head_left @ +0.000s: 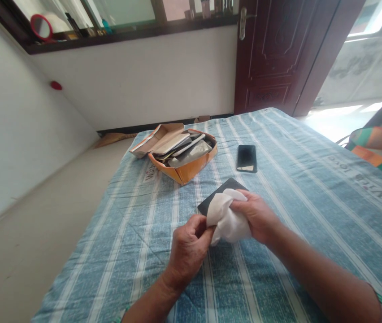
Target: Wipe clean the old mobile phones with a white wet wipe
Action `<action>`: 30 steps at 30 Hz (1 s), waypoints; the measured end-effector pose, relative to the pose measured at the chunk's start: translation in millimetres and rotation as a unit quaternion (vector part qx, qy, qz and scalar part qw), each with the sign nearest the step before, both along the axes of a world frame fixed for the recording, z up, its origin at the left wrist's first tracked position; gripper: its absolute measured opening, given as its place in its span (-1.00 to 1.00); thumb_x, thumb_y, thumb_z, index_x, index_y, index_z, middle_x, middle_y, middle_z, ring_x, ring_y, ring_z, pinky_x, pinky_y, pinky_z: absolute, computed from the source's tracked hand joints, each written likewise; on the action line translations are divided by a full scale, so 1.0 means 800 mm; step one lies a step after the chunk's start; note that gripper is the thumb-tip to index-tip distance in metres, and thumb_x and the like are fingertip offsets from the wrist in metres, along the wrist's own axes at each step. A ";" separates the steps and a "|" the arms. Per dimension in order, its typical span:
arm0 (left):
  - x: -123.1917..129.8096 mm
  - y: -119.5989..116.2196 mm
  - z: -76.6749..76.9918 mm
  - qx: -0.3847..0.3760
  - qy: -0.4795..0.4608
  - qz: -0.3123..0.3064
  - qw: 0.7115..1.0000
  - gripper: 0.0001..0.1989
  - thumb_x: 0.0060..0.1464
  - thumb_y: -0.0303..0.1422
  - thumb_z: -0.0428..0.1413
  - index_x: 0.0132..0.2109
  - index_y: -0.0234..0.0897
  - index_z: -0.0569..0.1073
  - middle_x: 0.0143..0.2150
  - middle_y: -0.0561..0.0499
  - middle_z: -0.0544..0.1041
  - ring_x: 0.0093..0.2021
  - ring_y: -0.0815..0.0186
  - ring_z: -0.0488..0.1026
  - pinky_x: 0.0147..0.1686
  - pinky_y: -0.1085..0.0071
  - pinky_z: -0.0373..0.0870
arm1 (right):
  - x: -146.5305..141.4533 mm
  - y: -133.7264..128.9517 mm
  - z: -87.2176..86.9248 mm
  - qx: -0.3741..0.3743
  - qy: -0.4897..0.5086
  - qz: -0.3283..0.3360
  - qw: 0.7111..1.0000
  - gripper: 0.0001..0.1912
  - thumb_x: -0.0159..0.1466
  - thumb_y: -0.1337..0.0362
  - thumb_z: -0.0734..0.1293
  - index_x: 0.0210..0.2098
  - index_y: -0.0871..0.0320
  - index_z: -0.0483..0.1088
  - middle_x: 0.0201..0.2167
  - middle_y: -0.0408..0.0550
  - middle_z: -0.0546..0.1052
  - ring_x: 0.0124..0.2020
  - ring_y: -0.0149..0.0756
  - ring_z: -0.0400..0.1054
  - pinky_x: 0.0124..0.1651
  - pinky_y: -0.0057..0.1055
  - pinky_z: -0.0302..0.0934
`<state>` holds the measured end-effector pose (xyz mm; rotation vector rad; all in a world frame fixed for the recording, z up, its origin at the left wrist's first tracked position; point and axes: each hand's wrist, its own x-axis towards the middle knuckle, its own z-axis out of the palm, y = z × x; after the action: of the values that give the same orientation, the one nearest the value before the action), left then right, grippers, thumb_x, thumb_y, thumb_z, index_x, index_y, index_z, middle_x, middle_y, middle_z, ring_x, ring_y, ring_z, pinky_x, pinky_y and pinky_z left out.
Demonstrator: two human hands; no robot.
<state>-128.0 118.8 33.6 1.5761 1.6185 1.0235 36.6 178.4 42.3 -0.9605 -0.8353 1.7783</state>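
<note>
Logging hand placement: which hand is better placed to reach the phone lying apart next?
Likely the right hand: it is nearer the phone, though it grips the white cloth. The left hand is farther away.

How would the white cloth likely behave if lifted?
The white cloth is probably floppy, since it bunches in soft folds between the hands. It looks thin, so likely light, and seems unlikely to roll.

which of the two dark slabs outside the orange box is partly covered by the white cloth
The slanted slab nearest the hands: the white cloth overlaps it. The smartphone-like slab lies farther off, its dark face uncovered.
</note>
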 end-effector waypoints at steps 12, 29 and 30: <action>-0.017 0.013 -0.012 0.216 0.216 0.024 0.952 -0.92 0.09 -0.47 0.07 -0.23 -0.30 0.42 -0.27 -0.05 0.51 -0.25 0.26 0.47 -0.24 0.33 0.45 | 0.029 0.023 -0.034 0.573 -0.533 -0.095 0.615 -0.67 0.28 0.51 0.10 -0.32 0.20 0.47 -0.33 0.06 0.52 -0.22 -0.23 0.42 -0.14 -0.33 0.31; -0.013 0.021 -0.030 0.195 0.378 0.009 0.905 -0.44 -0.11 -0.32 0.27 0.04 -0.37 0.30 -0.02 -0.22 0.48 -0.07 0.03 0.42 -0.10 0.09 0.46 | -0.014 0.000 -0.051 0.594 -0.503 0.088 0.621 -0.65 0.27 0.50 0.12 -0.06 0.23 0.43 0.04 0.08 0.46 0.18 -0.21 0.23 0.24 -0.23 0.14; -0.012 0.021 -0.029 0.193 0.376 0.008 0.906 -0.45 -0.12 -0.32 0.28 0.03 -0.36 0.31 -0.03 -0.21 0.48 -0.07 0.03 0.43 -0.10 0.10 0.46 | -0.012 0.003 -0.050 0.589 -0.506 0.089 0.624 -0.64 0.27 0.50 0.12 -0.04 0.22 0.43 0.05 0.08 0.45 0.19 -0.21 0.22 0.25 -0.23 0.13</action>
<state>-138.0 135.7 10.4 2.4444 1.9916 0.8130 26.7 181.2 2.3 -0.8256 -2.4240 0.2514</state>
